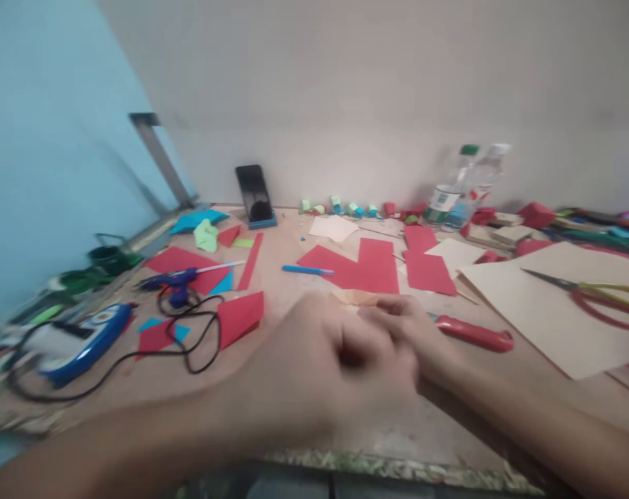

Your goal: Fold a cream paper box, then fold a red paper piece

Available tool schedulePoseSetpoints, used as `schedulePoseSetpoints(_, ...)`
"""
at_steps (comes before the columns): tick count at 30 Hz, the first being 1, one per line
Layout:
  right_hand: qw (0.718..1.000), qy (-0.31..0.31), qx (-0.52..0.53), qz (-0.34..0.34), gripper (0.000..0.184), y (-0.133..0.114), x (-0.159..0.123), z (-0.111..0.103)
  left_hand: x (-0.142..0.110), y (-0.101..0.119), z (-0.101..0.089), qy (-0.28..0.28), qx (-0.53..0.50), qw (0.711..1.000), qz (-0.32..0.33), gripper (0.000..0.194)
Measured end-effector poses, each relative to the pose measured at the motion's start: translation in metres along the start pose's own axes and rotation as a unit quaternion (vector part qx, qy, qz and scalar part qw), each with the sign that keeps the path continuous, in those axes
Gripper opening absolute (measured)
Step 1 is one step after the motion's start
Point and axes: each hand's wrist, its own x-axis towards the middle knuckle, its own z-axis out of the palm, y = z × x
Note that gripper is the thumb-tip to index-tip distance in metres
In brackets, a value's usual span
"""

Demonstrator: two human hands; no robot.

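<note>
We cannot tell whether our curled left hand (324, 371) or right hand (410, 330) grips anything, but the tan paper (354, 297) just beyond them over the bench (283, 239) looks light, bendy and easily creased, so we'd best pinch its edges.

In front of me the counter (280, 239) shows a pale brown top and a rough, frayed near edge. On my left a black cord (161, 353) loops beside a folded red paper (240, 317). Farther back sit a phone stand (263, 224) and two plastic bottles (443, 201). On my right lie a red-handled knife (473, 333) and a large beige sheet (532, 326), slightly blurred.
</note>
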Motion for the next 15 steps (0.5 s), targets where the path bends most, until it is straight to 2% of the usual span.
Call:
schedulePoseSetpoints(2,1.0,0.004,-0.014,-0.009,0.024,0.001,0.001,0.0,0.008,-0.006,-0.004,-0.107,-0.125,0.986,0.019,0.051)
schedulePoseSetpoints(3,1.0,0.006,-0.013,0.002,0.027,0.001,0.003,-0.001,0.012,-0.011,-0.005,-0.161,-0.203,0.965,0.025,0.054)
schedulePoseSetpoints(5,1.0,-0.007,0.009,0.017,0.031,0.003,0.006,-0.003,0.02,-0.019,-0.004,-0.213,-0.312,0.926,0.019,0.053)
schedulePoseSetpoints(11,1.0,-0.007,0.005,0.0,0.03,0.007,0.009,-0.004,0.026,-0.033,0.003,-0.181,-0.349,0.919,0.039,0.052)
schedulePoseSetpoints(15,0.999,0.001,0.041,0.012,0.035,0.006,0.008,0.0,0.027,-0.038,0.004,-0.205,-0.391,0.897,-0.013,0.034)
